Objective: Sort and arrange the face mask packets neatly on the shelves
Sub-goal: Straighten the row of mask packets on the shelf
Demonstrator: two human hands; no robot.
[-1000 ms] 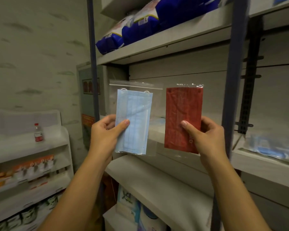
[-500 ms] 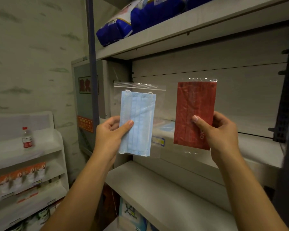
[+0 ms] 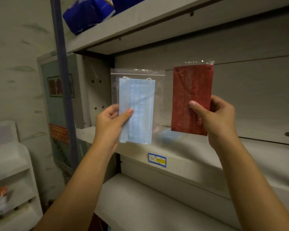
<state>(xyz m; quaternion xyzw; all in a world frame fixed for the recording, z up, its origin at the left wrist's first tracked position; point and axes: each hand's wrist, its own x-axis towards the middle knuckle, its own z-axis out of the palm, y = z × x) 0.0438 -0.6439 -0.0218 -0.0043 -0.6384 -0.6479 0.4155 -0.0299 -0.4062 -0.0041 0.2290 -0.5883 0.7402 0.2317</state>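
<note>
In the head view, two mask packets are held upright, side by side and apart, at the centre of the frame in front of the middle shelf [image 3: 207, 152]. The blue mask packet [image 3: 137, 110], a clear zip bag, is pinched at its lower left edge by the left hand [image 3: 110, 124], thumb on the front and fingers behind. The red mask packet [image 3: 193, 99] is pinched at its lower right edge by the right hand [image 3: 215, 117] in the same manner. A small blue item [image 3: 169, 136] is seen on the shelf between them, blurred. A price label [image 3: 157, 160] is fixed to the shelf edge. Blue bags [image 3: 88, 14] lie on the upper shelf at upper left.
</note>
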